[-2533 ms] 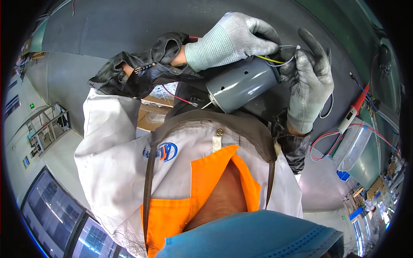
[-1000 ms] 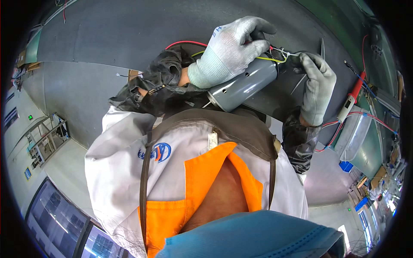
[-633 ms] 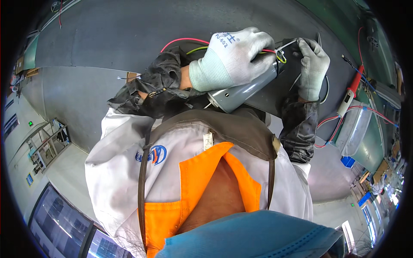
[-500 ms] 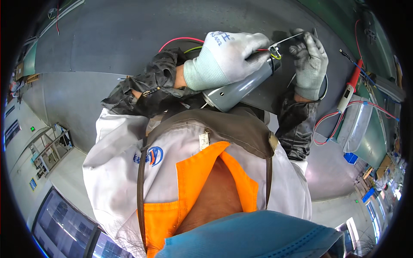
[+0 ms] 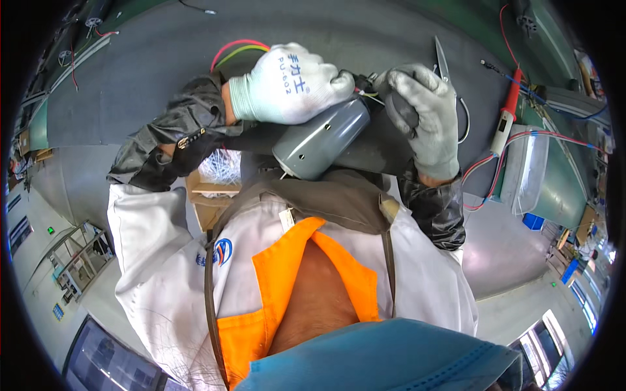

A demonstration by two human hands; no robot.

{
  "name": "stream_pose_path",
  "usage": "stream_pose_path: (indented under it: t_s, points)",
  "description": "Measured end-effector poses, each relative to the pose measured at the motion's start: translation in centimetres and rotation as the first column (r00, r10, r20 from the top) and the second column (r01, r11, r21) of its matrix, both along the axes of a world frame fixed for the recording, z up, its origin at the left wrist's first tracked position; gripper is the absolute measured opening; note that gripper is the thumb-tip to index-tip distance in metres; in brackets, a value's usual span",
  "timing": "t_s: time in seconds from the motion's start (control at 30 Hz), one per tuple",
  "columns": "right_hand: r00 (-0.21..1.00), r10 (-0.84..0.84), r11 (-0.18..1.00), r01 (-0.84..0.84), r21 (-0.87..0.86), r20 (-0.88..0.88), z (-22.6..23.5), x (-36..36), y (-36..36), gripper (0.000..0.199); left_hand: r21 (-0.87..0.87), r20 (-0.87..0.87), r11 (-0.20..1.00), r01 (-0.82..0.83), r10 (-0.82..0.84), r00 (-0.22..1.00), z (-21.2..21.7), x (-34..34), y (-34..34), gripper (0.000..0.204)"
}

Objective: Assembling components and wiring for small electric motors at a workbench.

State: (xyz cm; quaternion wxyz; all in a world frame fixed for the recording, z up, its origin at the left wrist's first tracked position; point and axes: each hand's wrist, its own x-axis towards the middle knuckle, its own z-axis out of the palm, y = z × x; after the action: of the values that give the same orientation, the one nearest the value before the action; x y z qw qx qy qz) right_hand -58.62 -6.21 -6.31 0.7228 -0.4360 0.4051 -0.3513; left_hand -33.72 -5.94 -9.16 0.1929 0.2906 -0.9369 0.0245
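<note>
Head view: right hand (image 5: 424, 104), grip unclear, now nearer left hand (image 5: 293, 85), clamped on wires (image 5: 240, 43).

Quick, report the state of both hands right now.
Left hand: closed on the red and yellow-green wires.
Right hand: curled beside the grey cylinder; whether it grips anything cannot be told.
</note>
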Motion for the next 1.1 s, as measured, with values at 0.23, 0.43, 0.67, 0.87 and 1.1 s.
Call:
stream_pose_path:
  t_s: [0.23,0.43,0.67,0.87,1.1]
  points:
    - [0.965,0.051,0.998,-0.04,-0.048,0.258,-0.8,6.2,-6.2,0.019,0.022,0.261,1.0,-0.014,0.008,0.965,1.4,-1.3,2.4,0.037]
    - [0.75,-0.563,0.619,0.105,-0.778,-0.347,-2.0,-2.0,-4.1,0.02,0.055,0.189,0.974,-0.222,0.208,0.96,3.0,-1.2,2.1,0.034]
    - [0.054,-0.567,0.797,-0.214,-0.564,-0.822,-6.8,-9.3,9.1,0.06,0.154,-0.202,0.986,0.059,-0.027,0.979,1.5,-2.7,-3.6,0.03]
    - [-0.003,-0.443,0.874,-0.223,-0.431,-0.897,-4.4,-9.3,14.2,0.078,0.925,-0.379,0.177,0.336,0.5,0.779,3.7,-1.6,-4.1,0.041]
    - [0.847,-0.348,0.932,0.268,-0.243,-0.402,-1.6,-11.3,10.0,0.069,0.721,-0.572,0.06,0.691,0.615,0.543,0.1,-0.1,-5.3,0.04]
